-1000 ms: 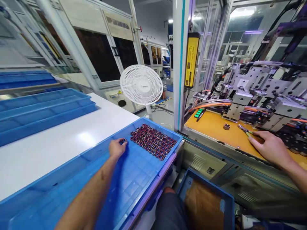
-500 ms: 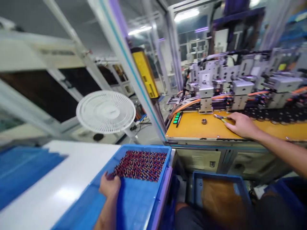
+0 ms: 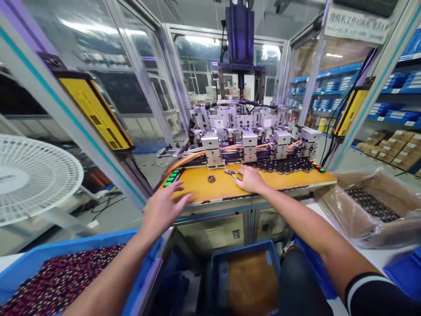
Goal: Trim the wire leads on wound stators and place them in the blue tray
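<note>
My left hand [image 3: 166, 206] is in the air by the front left edge of the yellow worktop [image 3: 194, 189]. Its fingers are spread and I see nothing in them. A small round metal part with a dark centre [image 3: 211, 178] sits alone on the worktop, to the right of that hand. My right hand [image 3: 250, 180] rests on the worktop, closed around a pair of pliers [image 3: 230, 172] whose metal jaws point left, towards the lone part. Right of the pliers, many similar dark round parts [image 3: 286, 166] stand in rows below the machine heads [image 3: 250, 147].
A blue tray [image 3: 82, 239] of red and dark parts is at lower left, beside a white fan [image 3: 39, 175]. Green buttons [image 3: 171, 177] line the worktop's left end. A plastic-lined box [image 3: 348, 219] of parts stands right. Another blue tray [image 3: 213, 272] lies below.
My left hand has left the tray of red parts and come up to the worktop, opening. The view has swung right. My right hand still holds the pliers in the same place.
</note>
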Motion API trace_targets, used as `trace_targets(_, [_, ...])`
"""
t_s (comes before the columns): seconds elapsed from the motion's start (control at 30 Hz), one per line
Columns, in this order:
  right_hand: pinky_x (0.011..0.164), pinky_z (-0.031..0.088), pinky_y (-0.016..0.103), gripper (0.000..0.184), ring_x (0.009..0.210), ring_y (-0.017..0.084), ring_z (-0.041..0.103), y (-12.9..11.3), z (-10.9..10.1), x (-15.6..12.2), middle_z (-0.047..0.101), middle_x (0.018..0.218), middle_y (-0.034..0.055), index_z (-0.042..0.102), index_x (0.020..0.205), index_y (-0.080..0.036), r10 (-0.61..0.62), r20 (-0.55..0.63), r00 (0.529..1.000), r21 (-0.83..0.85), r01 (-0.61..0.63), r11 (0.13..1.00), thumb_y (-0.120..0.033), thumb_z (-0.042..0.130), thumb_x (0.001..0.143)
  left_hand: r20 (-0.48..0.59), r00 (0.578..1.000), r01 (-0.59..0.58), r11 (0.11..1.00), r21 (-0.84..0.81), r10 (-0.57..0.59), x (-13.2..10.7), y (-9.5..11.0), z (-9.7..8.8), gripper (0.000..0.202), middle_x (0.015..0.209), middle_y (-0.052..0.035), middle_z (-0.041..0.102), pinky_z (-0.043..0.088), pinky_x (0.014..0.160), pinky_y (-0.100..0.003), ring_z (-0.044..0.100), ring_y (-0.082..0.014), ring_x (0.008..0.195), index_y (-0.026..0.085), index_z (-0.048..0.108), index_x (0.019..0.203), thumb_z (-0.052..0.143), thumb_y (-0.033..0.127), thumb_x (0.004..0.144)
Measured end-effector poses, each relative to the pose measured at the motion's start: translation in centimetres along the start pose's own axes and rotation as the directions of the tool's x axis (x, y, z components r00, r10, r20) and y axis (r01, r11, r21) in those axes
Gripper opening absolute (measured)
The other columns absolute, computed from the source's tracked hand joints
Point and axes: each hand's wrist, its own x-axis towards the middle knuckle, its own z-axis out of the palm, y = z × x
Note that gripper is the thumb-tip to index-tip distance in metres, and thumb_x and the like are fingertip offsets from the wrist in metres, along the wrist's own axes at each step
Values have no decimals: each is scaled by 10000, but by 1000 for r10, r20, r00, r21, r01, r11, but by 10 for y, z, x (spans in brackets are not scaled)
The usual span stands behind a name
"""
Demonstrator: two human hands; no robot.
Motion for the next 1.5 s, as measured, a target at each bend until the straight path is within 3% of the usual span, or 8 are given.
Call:
trace_targets(0.27, [926, 546, 442, 291, 1063, 219, 638, 6, -6, -5, 640, 1202, 86, 627, 1171, -157, -72, -43, 996, 139, 77, 987, -368, 610, 970, -27, 992, 118, 983, -138, -123, 31, 82, 58, 412, 1072, -77, 692, 544, 904, -486, 684, -230, 941, 155, 596, 1231, 701, 319, 869])
trace_targets(0.57, [1090, 434, 439, 299, 1249, 250, 555, -31, -67, -76, 621, 1310, 163, 611, 1237, -160, -241, -343, 908, 385, 370, 846, -285, 558, 971, -115, 983, 61, 844, -533, -144, -182, 101, 4, 740, 1077, -78, 743, 578, 924, -354, 715, -226, 1026, 235, 463, 1325, 803, 356, 680])
trace_targets(0.67, [979, 504, 391, 294, 1094, 233, 625, -55, -96, -143, 697, 1143, 148, 617, 1181, -135, -554, -508, 659, 344, 746, 570, -332, 587, 964, -225, 959, 14, 824, -566, -170, -243, 112, 7, 633, 1014, -35, 769, 607, 857, -304, 737, -203, 959, 273, 559, 1256, 834, 221, 688])
trace_targets(0.73, [823, 530, 360, 208, 934, 223, 638, -67, -108, -180, 713, 1021, 141, 642, 1076, -129, -683, -408, 606, 307, 796, 522, -284, 537, 987, -324, 937, -68, 844, -533, -130, -267, 119, 9, 585, 1011, -14, 774, 624, 818, -295, 743, -187, 910, 299, 590, 1242, 815, 172, 717])
trace_targets(0.97, [495, 353, 294, 314, 510, 138, 480, -71, -99, -239, 611, 594, 18, 624, 708, -191, -693, -77, 717, 458, 643, 614, -169, 464, 978, -338, 941, -166, 847, -505, -18, -286, 117, 6, 718, 943, 0, 782, 658, 726, -314, 761, -199, 798, 319, 570, 1297, 858, 143, 663])
trace_targets(1.1, [534, 443, 234, 272, 552, 120, 589, -67, -95, -249, 679, 630, 22, 682, 813, -172, -685, 4, 729, 837, 373, 402, -251, 506, 1005, -272, 960, -109, 797, -594, -71, -285, 114, 7, 716, 932, 0, 794, 660, 748, -299, 771, -201, 831, 308, 561, 1306, 853, 154, 670])
trace_targets(1.3, [773, 515, 272, 333, 838, 149, 636, -76, -80, -239, 672, 900, 41, 671, 931, -169, -350, 167, 922, 967, -83, 240, -382, 844, 742, -234, 971, -176, 788, -590, 42, -297, 113, 11, 781, 1047, 16, 799, 645, 784, -248, 772, -165, 892, 374, 501, 1383, 768, 29, 736])
trace_targets(1.5, [633, 423, 244, 395, 662, 98, 511, -100, -52, -249, 570, 747, -21, 565, 762, -175, -216, 394, 893, 905, -418, -78, -490, 803, 757, -235, 972, -134, 771, -622, -20, -299, 114, 12, 758, 1020, 0, 779, 654, 745, -253, 766, -173, 857, 350, 531, 1354, 819, 71, 711])
